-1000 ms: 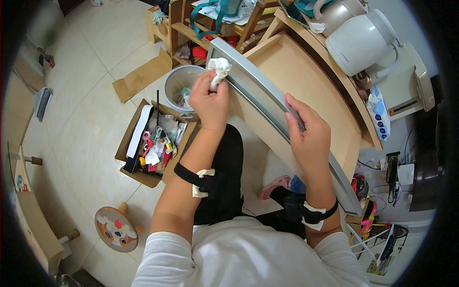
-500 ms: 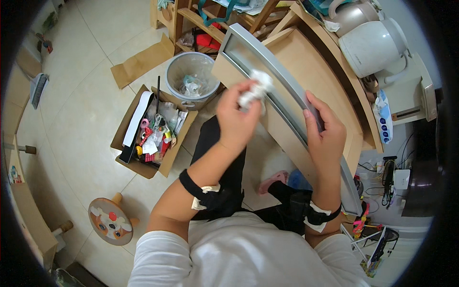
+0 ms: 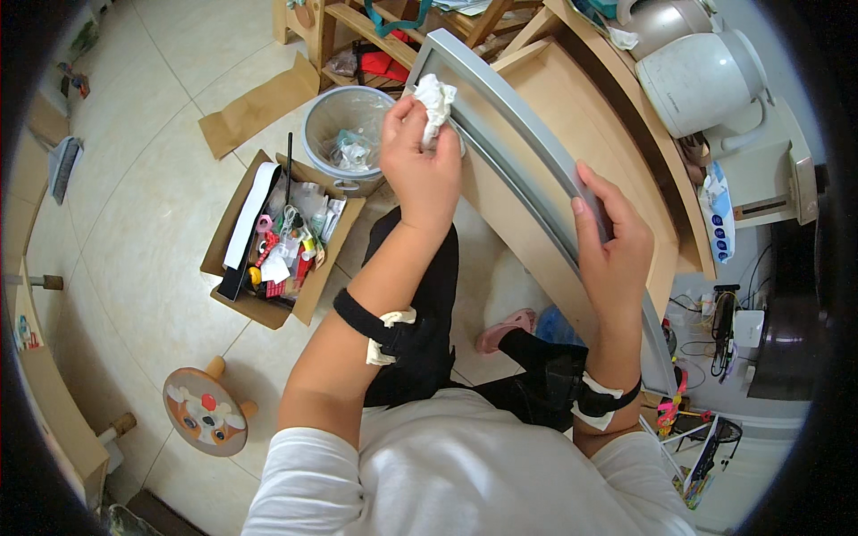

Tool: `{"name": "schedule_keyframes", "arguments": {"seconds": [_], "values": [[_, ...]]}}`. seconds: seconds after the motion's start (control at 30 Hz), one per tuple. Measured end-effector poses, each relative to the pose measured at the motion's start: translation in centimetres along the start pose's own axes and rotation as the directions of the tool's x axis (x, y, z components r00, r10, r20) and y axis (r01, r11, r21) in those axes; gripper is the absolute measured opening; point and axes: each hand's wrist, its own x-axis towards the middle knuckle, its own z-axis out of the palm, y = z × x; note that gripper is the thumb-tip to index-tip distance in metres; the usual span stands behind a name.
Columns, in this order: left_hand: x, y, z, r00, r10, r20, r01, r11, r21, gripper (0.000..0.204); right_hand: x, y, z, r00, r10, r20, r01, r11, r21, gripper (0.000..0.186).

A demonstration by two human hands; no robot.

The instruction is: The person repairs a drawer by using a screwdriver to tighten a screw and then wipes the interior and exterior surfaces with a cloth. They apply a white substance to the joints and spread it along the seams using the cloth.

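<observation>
My left hand (image 3: 420, 161) is closed on a crumpled white tissue (image 3: 435, 103) at the upper end of a long curved silver-grey frame (image 3: 509, 107), which runs along the front of an open light wood drawer (image 3: 608, 152). Lower down that frame, my right hand (image 3: 612, 241) grips its edge, thumb on one side and fingers over the other. The wooden panel (image 3: 509, 232) beneath the frame slants down towards my legs.
A lined bin (image 3: 344, 116) and a cardboard box of odds and ends (image 3: 286, 250) stand left of the drawer. A small stool (image 3: 206, 402) is at lower left. Kettles (image 3: 706, 80) stand on top at upper right, above cables (image 3: 733, 330) and a wooden rack (image 3: 349, 22).
My left hand moved down along the frame with the tissue, then back up toward its upper end. The drawer and my gripping right hand now appear slightly higher and further right.
</observation>
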Motion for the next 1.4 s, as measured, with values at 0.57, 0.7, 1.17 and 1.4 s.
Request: {"name": "schedule_keyframes", "arguments": {"seconds": [0.57, 0.7, 1.17, 1.4], "values": [[-3.1, 3.6, 0.5, 0.954, 0.201, 0.221, -0.179, 0.977, -0.117, 0.028, 0.1, 0.2, -0.2, 0.999, 0.034, 0.007, -0.034, 0.999, -0.006, 0.026], [-4.2, 3.6, -1.1, 0.895, 0.188, 0.405, -0.138, 0.979, -0.148, 0.032, 0.2, 0.2, 0.1, 0.999, 0.025, 0.021, -0.025, 0.999, -0.035, 0.025], [4.6, -5.2, -3.0, 0.932, -0.335, 0.135, 0.352, 0.926, -0.134, 0.025, 0.0, -0.3, -0.6, 0.989, 0.114, 0.098, -0.088, 0.966, -0.243, 0.019], [5.1, -3.3, -1.9, 0.878, -0.399, 0.265, 0.427, 0.902, -0.058, 0.018, 0.6, 0.2, -1.0, 0.964, 0.198, 0.176, -0.185, 0.979, -0.089, 0.021]]}}
